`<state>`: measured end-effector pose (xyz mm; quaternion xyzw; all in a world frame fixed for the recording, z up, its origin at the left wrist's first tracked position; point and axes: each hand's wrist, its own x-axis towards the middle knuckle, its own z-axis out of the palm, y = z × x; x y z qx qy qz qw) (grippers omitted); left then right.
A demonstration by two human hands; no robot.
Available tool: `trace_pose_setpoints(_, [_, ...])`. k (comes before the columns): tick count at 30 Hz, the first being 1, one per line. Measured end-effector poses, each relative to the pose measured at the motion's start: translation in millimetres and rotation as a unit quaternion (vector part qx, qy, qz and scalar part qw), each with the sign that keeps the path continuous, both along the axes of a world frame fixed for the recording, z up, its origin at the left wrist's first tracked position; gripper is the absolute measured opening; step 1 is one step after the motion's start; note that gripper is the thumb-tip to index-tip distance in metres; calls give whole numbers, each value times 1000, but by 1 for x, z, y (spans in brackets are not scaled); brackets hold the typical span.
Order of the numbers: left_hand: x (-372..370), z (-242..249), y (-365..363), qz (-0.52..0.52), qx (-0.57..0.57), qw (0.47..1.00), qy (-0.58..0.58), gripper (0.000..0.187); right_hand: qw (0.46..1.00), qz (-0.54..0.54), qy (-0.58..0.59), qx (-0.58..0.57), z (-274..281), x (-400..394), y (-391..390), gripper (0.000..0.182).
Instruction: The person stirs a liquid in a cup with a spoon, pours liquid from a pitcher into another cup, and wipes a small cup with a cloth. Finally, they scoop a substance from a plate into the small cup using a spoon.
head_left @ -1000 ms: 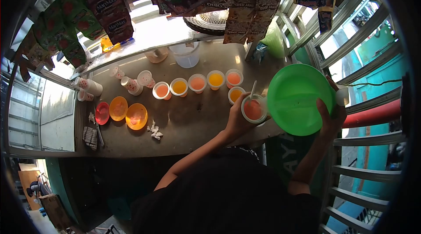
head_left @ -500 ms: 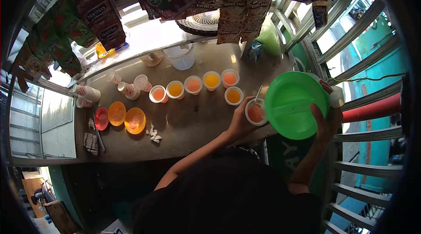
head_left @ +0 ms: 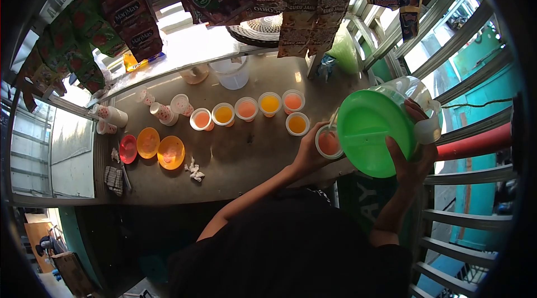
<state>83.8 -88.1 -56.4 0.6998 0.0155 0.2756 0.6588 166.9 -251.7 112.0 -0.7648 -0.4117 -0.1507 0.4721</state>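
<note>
My left hand [head_left: 307,154] is wrapped round a plastic cup [head_left: 329,146] of pink-orange drink at the counter's right end. A thin pale stirrer or spoon handle [head_left: 332,121] sticks up from it. My right hand [head_left: 413,165] grips a clear pitcher [head_left: 407,86] with a green lid [head_left: 366,155], tilted so that the lid faces me and its edge overlaps the cup's rim. The lid hides any liquid at the spout. Just beyond my left hand stands a cup of orange drink [head_left: 297,124].
A row of filled cups [head_left: 246,109] runs along the counter [head_left: 251,169]. Stacked cups [head_left: 114,117], orange bowls [head_left: 171,152], a red bowl [head_left: 128,149] and crumpled tissue [head_left: 194,170] lie leftward. A clear tub [head_left: 232,77] stands behind. Sachet strips [head_left: 305,13] hang overhead; metal bars [head_left: 467,175] border the right.
The pitcher has tipped and turned, so more of its clear body shows behind the lid. The cup in my left hand has shifted slightly to the right.
</note>
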Motion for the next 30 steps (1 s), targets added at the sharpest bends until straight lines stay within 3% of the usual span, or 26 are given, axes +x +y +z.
trace_pose_setpoints(9, [-1,-1,-1,-1,0,1000,-5,69,1000,5,-7,-25,-3,1,-1,56])
trace_pose_setpoints(14, [-2,-1,3,21,26,999,-14,75,996,-38,76,14,-13,16,-25,55])
trace_pose_setpoints(16, [-4,1,4,19,19,1000,-11,76,998,-36,58,16,-18,26,-33,52])
trace_pose_setpoints(22, [-8,12,6,25,32,999,5,78,962,-93,228,117,-46,48,-59,45])
trace_pose_setpoints(24, [-7,12,5,21,27,999,6,78,912,-84,336,222,-54,52,-63,39])
trace_pose_setpoints(28, [-6,9,5,26,22,999,24,77,952,-127,233,152,-79,67,-68,34])
trace_pose_setpoints(30, [-5,6,7,36,33,998,25,77,854,-103,433,268,-81,72,-62,31])
